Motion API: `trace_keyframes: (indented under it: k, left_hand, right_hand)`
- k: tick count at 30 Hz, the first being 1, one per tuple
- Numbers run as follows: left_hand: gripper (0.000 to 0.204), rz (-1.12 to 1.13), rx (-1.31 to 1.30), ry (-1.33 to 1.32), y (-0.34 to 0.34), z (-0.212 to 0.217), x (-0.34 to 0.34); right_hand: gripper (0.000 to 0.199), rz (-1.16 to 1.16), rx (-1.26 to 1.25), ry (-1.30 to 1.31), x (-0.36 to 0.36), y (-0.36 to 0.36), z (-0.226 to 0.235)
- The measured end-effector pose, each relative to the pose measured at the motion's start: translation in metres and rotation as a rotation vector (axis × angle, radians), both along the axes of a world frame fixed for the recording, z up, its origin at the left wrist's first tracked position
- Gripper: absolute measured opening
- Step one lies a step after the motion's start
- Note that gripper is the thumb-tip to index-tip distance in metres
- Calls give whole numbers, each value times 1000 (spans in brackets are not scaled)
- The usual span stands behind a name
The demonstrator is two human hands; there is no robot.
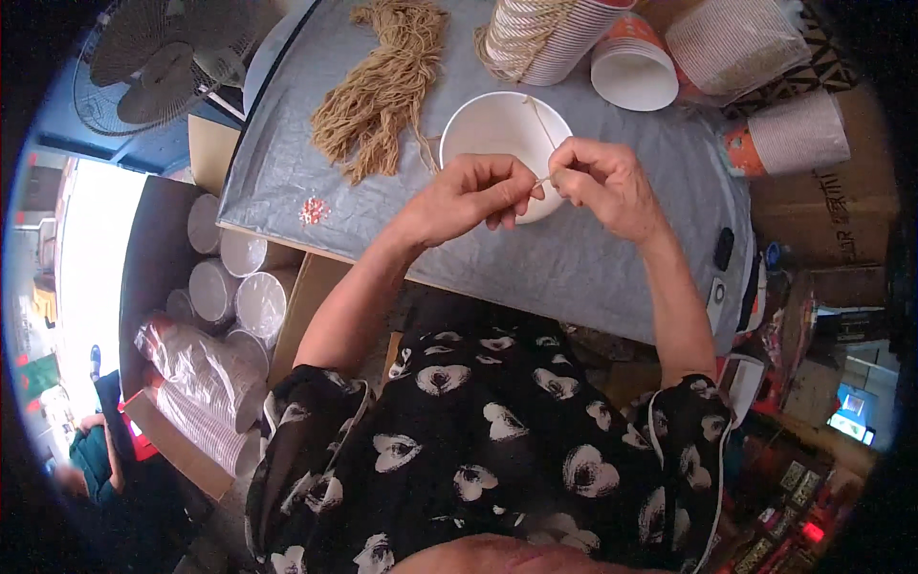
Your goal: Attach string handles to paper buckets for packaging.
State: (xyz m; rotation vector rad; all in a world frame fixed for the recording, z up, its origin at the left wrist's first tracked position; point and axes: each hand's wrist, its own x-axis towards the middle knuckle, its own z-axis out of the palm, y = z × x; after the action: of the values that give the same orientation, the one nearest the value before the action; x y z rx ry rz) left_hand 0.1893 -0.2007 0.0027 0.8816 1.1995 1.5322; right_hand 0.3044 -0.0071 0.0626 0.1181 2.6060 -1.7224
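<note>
My left hand (469, 196) and my right hand (609, 187) meet over a white round tub (483, 124) on the table. Between the fingertips of both hands runs a thin tan string (541, 122), pinched on each side. From the right fingers the string rises to the tub's far rim. The tub's open mouth faces up, and its near side is partly hidden by my hands. A loose bundle of tan strings (382, 91) lies to the far left of the tub.
Stacked paper tubs (550, 43) with strings over them stand at the back. Beside them lies an orange-and-white tub (633, 72). Small red and white bits (313, 210) lie on the grey cloth (287, 153). An open carton (158, 421) at left holds several tubs. A fan (143, 57) stands far left.
</note>
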Motion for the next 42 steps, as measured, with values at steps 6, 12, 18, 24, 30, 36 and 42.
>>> trace_keyframes:
  k: [6,12,18,24,30,36,42]
  left_hand:
    - [30,-25,-34,47,-2,0,0]
    - [31,-31,-86,77,-1,4,2]
    - [30,-18,-79,62,1,-1,3]
    - [24,16,-39,45,2,-5,1]
    - [19,162,-91,31,-1,-10,7]
    - [15,285,-87,152,0,-8,18]
    - [11,484,25,364,2,-18,29]
  right_hand:
    - [22,37,-288,-68,3,8,-5]
    - [21,85,-229,-104,4,11,-3]
    - [13,54,-188,-119,7,13,-8]
    - [11,-12,-186,66,15,11,-17]
    - [11,-45,-69,115,8,0,-23]
    - [15,-167,-248,111,0,-9,-36]
    - [16,-217,-456,-85,-1,-13,-43]
